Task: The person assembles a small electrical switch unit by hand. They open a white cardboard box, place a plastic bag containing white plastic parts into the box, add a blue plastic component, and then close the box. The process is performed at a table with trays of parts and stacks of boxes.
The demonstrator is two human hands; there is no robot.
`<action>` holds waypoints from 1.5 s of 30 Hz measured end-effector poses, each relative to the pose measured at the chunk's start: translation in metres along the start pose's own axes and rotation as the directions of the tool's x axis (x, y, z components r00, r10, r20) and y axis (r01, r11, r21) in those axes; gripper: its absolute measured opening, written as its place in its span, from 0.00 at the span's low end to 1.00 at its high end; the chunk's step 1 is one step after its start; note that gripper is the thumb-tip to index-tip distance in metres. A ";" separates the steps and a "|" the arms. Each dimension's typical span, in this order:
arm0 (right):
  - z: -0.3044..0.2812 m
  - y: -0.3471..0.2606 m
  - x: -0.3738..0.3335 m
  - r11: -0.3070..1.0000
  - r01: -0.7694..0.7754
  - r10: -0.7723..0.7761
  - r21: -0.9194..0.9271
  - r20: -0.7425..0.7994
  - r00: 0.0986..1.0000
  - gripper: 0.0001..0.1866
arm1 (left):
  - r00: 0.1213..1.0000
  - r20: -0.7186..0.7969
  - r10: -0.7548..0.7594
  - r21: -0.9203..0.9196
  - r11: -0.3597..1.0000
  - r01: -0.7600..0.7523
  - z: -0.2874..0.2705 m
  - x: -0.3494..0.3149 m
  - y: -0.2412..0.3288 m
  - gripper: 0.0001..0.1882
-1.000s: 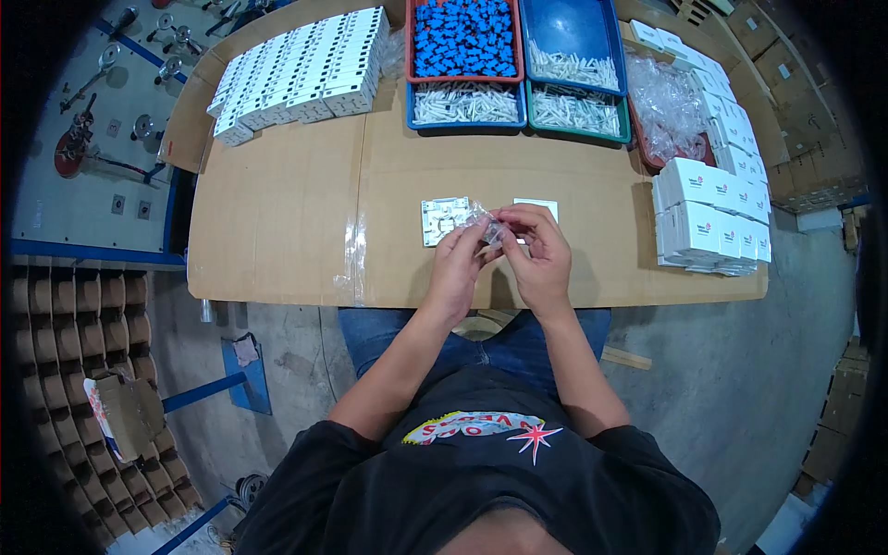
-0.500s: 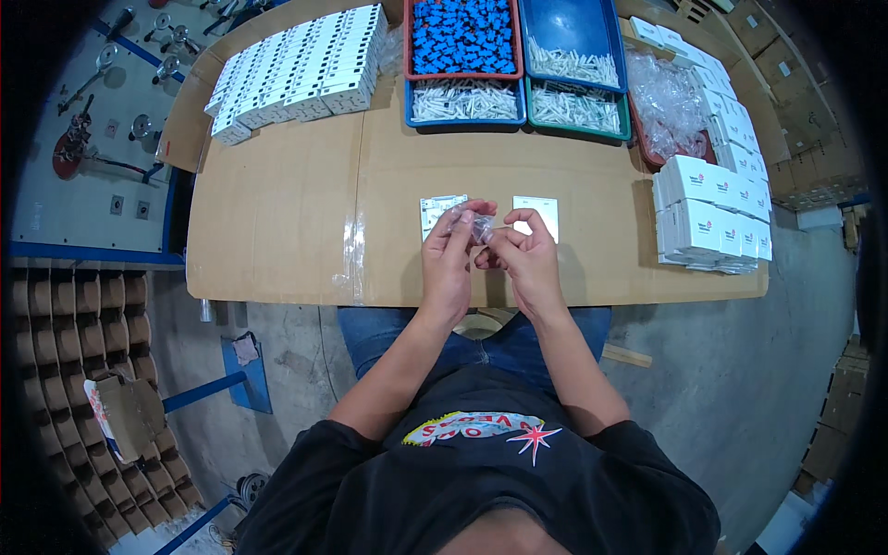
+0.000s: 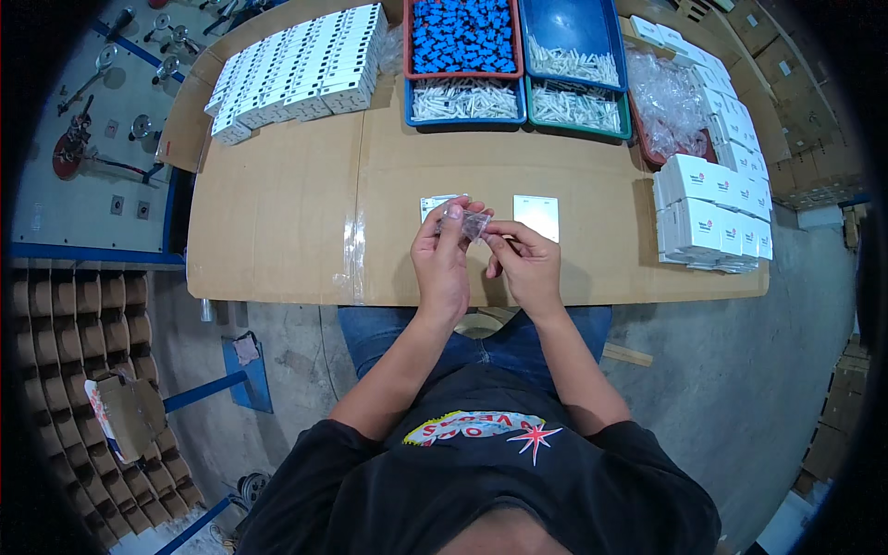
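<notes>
Between my two hands is a small clear plastic bag (image 3: 474, 225), held above the front of the cardboard-covered table. My left hand (image 3: 444, 254) grips its left side between thumb and fingers. On the other side, my right hand (image 3: 527, 264) pinches its edge with thumb and forefinger. What the bag contains, if anything, is too small to make out. Partly hidden behind my left hand lies a white printed piece (image 3: 433, 205). A flat white square plate (image 3: 536, 215) rests on the cardboard just beyond my right hand.
Rows of white boxes (image 3: 301, 69) stand at the back left. Trays hold blue parts (image 3: 462, 37) and white plugs (image 3: 467, 100) at the back middle. A heap of clear bags (image 3: 664, 102) and stacked white cartons (image 3: 712, 213) line the right side of the cardboard (image 3: 268, 222).
My right hand has turned and drawn its fingers in around the bag's edge. The bag shows more openly between my hands, and more of the white square plate is visible.
</notes>
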State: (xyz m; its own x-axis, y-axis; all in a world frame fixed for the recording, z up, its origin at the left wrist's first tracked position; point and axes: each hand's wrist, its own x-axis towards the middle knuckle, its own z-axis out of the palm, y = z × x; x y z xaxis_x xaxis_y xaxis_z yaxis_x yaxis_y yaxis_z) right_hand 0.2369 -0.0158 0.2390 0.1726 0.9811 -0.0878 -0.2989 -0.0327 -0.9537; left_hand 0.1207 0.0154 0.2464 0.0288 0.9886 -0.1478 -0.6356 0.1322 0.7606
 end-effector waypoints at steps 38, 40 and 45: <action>-0.030 0.009 0.018 0.918 -0.354 0.344 0.177 0.086 0.935 0.12 | 0.984 0.176 0.028 0.312 0.947 -0.083 -0.019 0.012 -0.002 0.14; -0.030 0.009 0.018 0.944 -0.312 0.310 0.112 0.036 0.950 0.11 | 0.984 0.127 0.124 0.347 0.924 -0.161 -0.017 0.015 -0.004 0.19; -0.033 0.007 0.019 0.987 -0.139 0.136 -0.084 -0.046 0.990 0.10 | 0.768 0.607 0.204 0.739 0.210 -0.640 -0.025 0.022 0.027 0.37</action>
State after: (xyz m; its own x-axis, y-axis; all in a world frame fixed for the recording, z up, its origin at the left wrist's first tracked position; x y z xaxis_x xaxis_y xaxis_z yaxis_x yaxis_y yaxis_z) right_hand 0.2695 -0.0036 0.2213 0.1734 0.9577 -0.2296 -0.2405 -0.1849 -0.9529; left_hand 0.0850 0.0388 0.2476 0.3609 0.8296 0.4260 0.4177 -0.5522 0.7216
